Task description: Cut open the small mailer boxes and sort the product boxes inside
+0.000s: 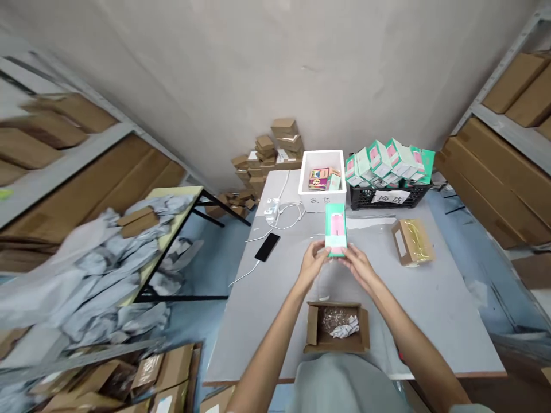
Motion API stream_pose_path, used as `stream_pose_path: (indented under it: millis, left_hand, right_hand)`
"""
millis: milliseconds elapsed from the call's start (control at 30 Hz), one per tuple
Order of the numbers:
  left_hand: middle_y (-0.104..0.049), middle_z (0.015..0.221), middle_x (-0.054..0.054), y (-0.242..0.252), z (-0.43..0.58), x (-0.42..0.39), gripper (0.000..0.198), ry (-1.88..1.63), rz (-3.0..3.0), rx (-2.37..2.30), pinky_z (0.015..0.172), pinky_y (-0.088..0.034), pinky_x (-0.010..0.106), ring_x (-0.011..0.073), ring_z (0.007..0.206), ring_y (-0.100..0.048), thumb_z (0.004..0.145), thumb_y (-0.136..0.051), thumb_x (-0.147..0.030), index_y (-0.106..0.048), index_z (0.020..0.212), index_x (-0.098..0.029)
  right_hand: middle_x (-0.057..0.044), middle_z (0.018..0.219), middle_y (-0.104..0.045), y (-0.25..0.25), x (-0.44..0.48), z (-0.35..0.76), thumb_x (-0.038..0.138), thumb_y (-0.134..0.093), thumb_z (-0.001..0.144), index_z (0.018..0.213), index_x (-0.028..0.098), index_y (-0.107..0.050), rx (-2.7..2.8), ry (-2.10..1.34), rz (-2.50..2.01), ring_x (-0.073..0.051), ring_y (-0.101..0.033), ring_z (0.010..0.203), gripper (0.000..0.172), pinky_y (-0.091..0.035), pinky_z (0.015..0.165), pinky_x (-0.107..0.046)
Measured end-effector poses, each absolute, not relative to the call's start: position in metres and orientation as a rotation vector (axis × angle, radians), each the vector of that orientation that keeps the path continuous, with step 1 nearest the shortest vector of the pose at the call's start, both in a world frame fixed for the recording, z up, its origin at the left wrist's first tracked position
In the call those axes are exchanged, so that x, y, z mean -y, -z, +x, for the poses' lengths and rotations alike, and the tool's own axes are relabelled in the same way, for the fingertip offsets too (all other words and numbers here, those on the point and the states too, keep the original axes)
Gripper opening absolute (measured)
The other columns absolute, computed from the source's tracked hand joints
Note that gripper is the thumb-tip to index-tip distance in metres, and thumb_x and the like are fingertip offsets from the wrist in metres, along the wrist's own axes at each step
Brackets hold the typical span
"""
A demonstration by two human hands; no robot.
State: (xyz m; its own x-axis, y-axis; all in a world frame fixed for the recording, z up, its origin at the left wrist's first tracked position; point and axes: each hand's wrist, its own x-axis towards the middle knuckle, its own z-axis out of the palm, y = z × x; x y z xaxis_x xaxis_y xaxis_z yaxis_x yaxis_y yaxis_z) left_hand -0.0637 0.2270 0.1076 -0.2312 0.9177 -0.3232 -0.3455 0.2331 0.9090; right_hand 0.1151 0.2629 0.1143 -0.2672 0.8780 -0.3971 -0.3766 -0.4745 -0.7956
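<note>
A green and white box with a pink panel [336, 226] is held up over the middle of the table. My left hand [313, 261] grips its lower left corner, and my right hand [358, 264] grips the lower right corner. Below them, near the table's front edge, an open cardboard box [313, 327] holds clear bubble wrap [333, 319] and crumpled white paper [345, 328]. Behind the held box is a white foam bin [322, 201] with small coloured boxes inside. A black crate [359, 199] beside it is heaped with similar green and white boxes [381, 160].
On the grey table [253, 321] lie a black phone [267, 247] with a white cable and a taped cardboard box [413, 242] at the right. Stacked cartons [286, 137] stand behind. A side table with grey bags [124, 252] is at the left; shelves flank both sides.
</note>
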Motion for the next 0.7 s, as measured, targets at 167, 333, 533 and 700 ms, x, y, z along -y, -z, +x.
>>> stream_pose_path:
  millis: [167,333,533,700]
  left_hand:
    - [-0.074,0.146,0.02,-0.154,-0.095,-0.358,0.042,-1.497,0.812,-1.451,0.122,-0.057,0.056,0.0317,0.143,-0.069,0.083,-0.091,-0.04,-0.069,0.113,-0.021]
    - [-0.079,0.133,0.021,-0.144,-0.098,-0.353,0.034,-1.463,0.876,-1.631,0.128,-0.049,0.06,0.0351,0.136,-0.073,0.086,-0.088,-0.041,-0.074,0.108,-0.019]
    - [-0.083,0.128,0.017,-0.058,-0.102,-0.147,0.071,-1.135,0.714,-1.89,0.124,-0.052,0.053,0.0358,0.131,-0.074,0.078,-0.079,-0.085,-0.08,0.107,-0.02]
    - [-0.082,0.127,0.022,-0.031,-0.083,-0.004,0.088,-0.926,0.329,-2.016,0.114,-0.059,0.055,0.0386,0.128,-0.074,0.076,-0.066,-0.1,-0.076,0.107,-0.018]
  right_hand:
    - [-0.011,0.109,-0.083,-0.145,-0.414,0.047,0.035,-0.096,0.083,0.103,0.017,-0.077,0.748,-1.793,-1.082,-0.023,-0.083,0.098,0.033,-0.074,0.094,-0.039]
    - [-0.013,0.121,-0.082,-0.128,-0.412,0.041,0.031,-0.093,0.082,0.117,0.016,-0.077,0.811,-1.733,-1.258,-0.021,-0.081,0.105,0.041,-0.07,0.101,-0.043]
    - [-0.014,0.127,-0.083,-0.03,-0.254,0.182,0.053,-0.093,0.072,0.101,0.02,-0.08,0.823,-1.726,-1.494,-0.03,-0.074,0.126,0.046,-0.062,0.106,-0.047]
    - [-0.013,0.118,-0.085,0.027,-0.128,0.278,0.067,-0.089,0.061,0.098,0.026,-0.08,0.709,-1.782,-1.885,-0.036,-0.077,0.121,0.056,-0.062,0.103,-0.048]
